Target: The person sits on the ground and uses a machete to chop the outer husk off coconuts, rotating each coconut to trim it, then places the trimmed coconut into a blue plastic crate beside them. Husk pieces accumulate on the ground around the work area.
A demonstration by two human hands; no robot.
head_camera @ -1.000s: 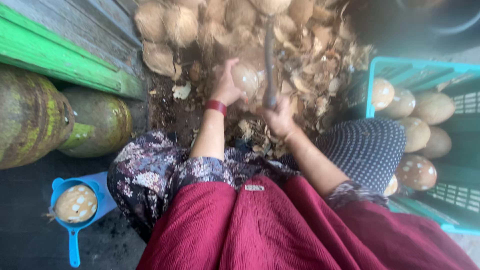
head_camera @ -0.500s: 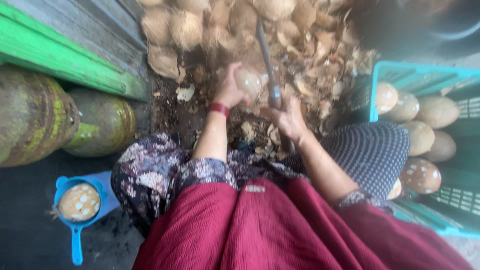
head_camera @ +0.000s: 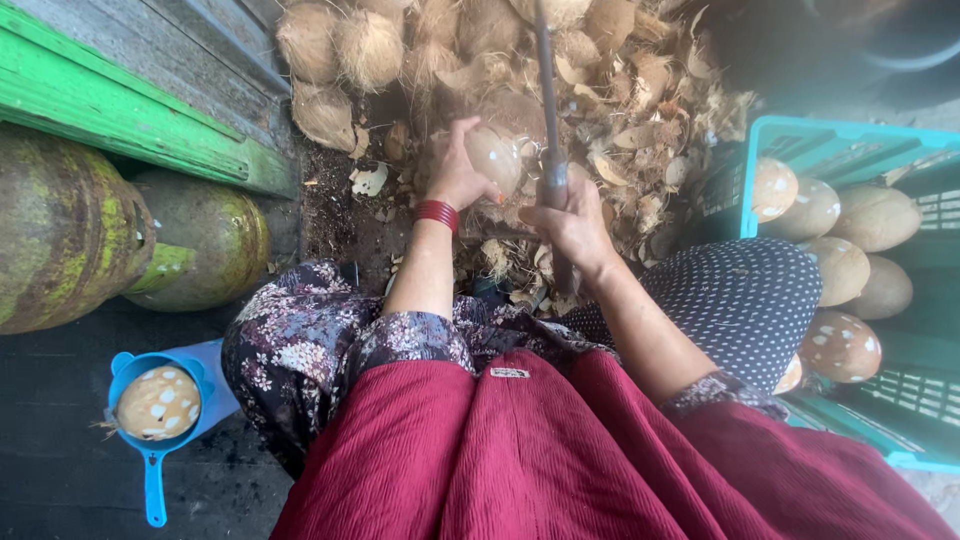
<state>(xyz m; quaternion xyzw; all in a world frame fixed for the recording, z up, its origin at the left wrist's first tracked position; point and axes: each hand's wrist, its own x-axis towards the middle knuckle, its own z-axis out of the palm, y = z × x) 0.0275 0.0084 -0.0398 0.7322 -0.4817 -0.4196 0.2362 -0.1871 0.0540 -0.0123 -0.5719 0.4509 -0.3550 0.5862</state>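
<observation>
Husks (head_camera: pixel 640 110) surround coconut (head_camera: pixel 497 158), blade (head_camera: pixel 547 90).

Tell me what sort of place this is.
Probably an outdoor coconut-husking spot. A husk pile covers the ground, a teal crate holds peeled coconuts, and the left hand steadies a coconut beside the blade gripped by the right hand.

Husk pile (head_camera: pixel 600 90) ahead; crate (head_camera: pixel 900 400) of coconuts (head_camera: pixel 870 215) right; cylinders (head_camera: pixel 70 230) left.

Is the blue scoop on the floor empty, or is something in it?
Not empty. The blue scoop beside the person's knee holds one peeled coconut, pale with brown flecks, filling its bowl; the handle points toward the camera.
</observation>
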